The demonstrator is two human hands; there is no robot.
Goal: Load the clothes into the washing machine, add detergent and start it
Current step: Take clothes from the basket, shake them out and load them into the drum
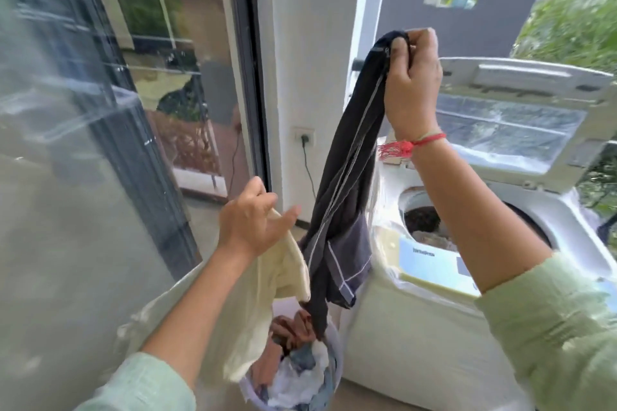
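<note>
Garment (347,157) in right hand (412,77), above basket (336,364)

From my feed this is a home's laundry corner, open to the outdoors. A top-loading washing machine (417,327) stands at 4 o'clock with its lid (521,117) raised. A laundry basket (335,364) of clothes (300,354) sits at 6, a sliding glass door (83,110) at 9, a wall socket (304,137) at centre, and greenery (567,10) at 1.
</note>
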